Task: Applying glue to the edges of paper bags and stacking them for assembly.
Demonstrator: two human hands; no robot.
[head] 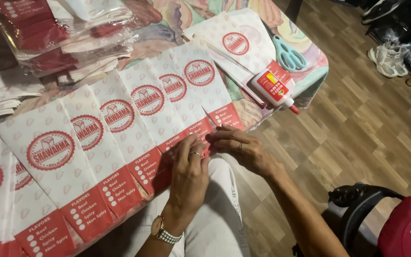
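A row of white paper sheets point(120, 119) with round red emblems and red bottom bands lies overlapped along the table's near edge. My left hand point(189, 173), with a ring and a wristwatch, presses flat on the red lower edge of a sheet near the row's right end. My right hand point(241, 146), also ringed, pinches and presses the red bottom edge of the rightmost sheet point(215, 97), fingertips meeting those of my left hand. Neither hand lifts anything.
A white and red glue bottle point(274, 88), blue-handled scissors point(287, 54) and thin sticks point(236, 71) lie at the table's far right. Plastic-wrapped stacks of sheets point(58, 33) sit at the back left. Wooden floor, shoes point(388, 57) and a red cap point(407, 231) are to the right.
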